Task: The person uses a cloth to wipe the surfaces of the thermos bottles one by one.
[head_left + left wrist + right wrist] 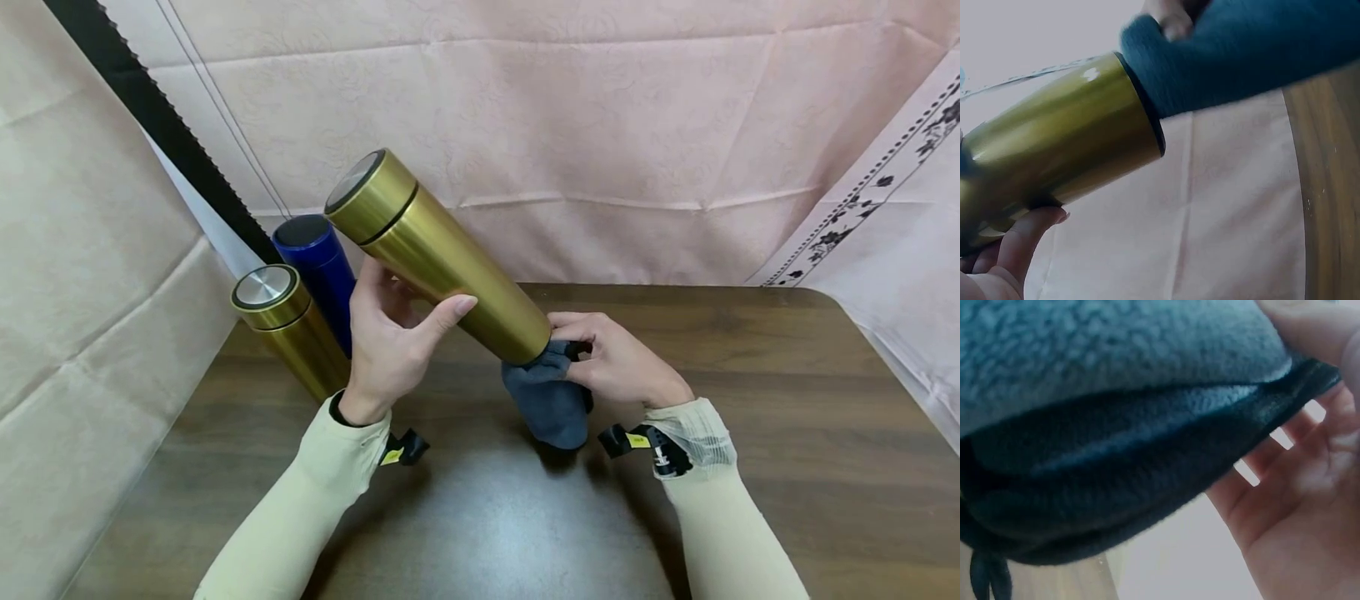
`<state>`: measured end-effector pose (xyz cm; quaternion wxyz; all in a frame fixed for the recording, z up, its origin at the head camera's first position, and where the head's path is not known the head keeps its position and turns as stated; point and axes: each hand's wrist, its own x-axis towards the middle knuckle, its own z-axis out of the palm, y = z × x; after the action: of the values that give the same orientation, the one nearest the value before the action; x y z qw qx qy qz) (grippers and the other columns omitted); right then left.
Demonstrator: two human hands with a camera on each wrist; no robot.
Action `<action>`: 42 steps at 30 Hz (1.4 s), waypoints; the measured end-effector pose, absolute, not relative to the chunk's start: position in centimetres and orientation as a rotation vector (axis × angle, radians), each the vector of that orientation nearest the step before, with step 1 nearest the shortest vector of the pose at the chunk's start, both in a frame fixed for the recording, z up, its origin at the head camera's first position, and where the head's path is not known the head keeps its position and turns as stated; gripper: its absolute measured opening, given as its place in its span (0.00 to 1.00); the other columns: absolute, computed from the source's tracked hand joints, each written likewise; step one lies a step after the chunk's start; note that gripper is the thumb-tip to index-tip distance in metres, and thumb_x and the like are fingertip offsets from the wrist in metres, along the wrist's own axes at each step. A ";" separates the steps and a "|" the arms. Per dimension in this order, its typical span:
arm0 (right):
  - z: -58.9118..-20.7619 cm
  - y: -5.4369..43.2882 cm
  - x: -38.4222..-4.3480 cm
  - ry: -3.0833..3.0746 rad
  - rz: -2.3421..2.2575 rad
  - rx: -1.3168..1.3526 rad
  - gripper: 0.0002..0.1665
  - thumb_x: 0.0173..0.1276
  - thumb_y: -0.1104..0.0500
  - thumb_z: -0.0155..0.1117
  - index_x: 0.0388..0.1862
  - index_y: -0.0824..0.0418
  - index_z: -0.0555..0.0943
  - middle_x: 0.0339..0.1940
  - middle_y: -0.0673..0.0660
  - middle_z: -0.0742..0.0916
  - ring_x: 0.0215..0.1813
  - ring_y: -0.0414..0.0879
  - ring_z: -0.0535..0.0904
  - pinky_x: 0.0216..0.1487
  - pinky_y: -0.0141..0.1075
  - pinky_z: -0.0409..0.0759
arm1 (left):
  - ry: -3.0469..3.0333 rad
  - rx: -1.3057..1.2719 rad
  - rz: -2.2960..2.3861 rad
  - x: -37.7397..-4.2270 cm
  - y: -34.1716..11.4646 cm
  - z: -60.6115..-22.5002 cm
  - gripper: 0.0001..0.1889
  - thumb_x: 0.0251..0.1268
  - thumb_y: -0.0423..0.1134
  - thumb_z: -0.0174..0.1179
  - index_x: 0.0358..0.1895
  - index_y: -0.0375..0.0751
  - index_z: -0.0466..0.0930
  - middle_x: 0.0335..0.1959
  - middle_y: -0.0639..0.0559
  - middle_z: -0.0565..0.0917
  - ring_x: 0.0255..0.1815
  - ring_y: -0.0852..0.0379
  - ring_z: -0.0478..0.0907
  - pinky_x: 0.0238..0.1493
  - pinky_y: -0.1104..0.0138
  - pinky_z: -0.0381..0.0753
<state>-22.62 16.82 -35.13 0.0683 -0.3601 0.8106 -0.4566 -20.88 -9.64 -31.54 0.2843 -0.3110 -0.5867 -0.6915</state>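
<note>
My left hand [397,337] grips a gold thermos bottle [457,267] round its middle and holds it tilted above the table, its dark-topped lid up to the left. Against the bottle's base lies a blue-grey cloth [551,400], pinched between the thumb and fingers of my right hand [622,358]. In the left wrist view the cloth [1229,56] touches the rim of the bottle's base [1079,125]. Fleecy folds of the cloth [1116,356] fill much of the right wrist view, beside my right palm.
Left of my left hand stand a second gold thermos [300,333] with a silver lid top and a blue thermos [322,267] behind it. The brown wooden table [787,433] meets pale cloth hangings [600,125] at the back and sides.
</note>
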 end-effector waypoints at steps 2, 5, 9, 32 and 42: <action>-34.9 17.2 -22.6 2.426 -1.380 -1.104 0.09 0.71 0.57 0.70 0.43 0.41 0.89 0.45 0.45 0.84 0.49 0.42 0.79 0.48 0.32 0.78 | -1.576 -0.817 -1.857 -21.0 -9.8 -31.5 0.32 0.51 0.33 0.79 0.59 0.35 0.74 0.50 0.46 0.81 0.47 0.47 0.82 0.48 0.61 0.87; -34.6 17.9 -22.7 2.430 -1.427 -1.101 0.11 0.71 0.60 0.69 0.44 0.42 0.89 0.42 0.46 0.84 0.46 0.44 0.79 0.44 0.33 0.79 | -1.589 -0.791 -1.863 -21.1 -10.0 -31.6 0.32 0.51 0.34 0.79 0.59 0.36 0.75 0.50 0.46 0.81 0.48 0.48 0.82 0.49 0.61 0.87; -34.4 18.8 -22.7 2.438 -1.532 -1.053 0.15 0.70 0.63 0.69 0.49 0.45 0.89 0.44 0.49 0.86 0.48 0.46 0.82 0.47 0.33 0.82 | -1.579 -0.776 -1.879 -21.1 -10.0 -31.6 0.34 0.50 0.36 0.80 0.61 0.37 0.74 0.51 0.46 0.81 0.50 0.47 0.81 0.52 0.60 0.86; -35.5 15.9 -22.9 2.476 -1.481 -1.088 0.11 0.69 0.61 0.71 0.42 0.44 0.90 0.49 0.45 0.84 0.52 0.42 0.78 0.56 0.31 0.77 | -1.529 -0.852 -1.883 -21.1 -9.8 -31.6 0.36 0.53 0.35 0.78 0.65 0.39 0.69 0.54 0.44 0.79 0.51 0.45 0.81 0.51 0.60 0.87; -34.2 18.1 -22.5 2.504 -1.496 -1.035 0.13 0.70 0.60 0.70 0.46 0.41 0.90 0.40 0.47 0.85 0.43 0.43 0.80 0.41 0.34 0.80 | -1.591 -0.825 -1.844 -21.4 -10.1 -31.9 0.38 0.54 0.40 0.78 0.66 0.40 0.68 0.53 0.43 0.78 0.50 0.45 0.82 0.46 0.61 0.89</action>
<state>-22.50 18.14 -34.17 0.0233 -0.3343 0.8088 -0.4833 -21.39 -10.13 -31.94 0.2811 -0.3080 -0.5938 -0.6881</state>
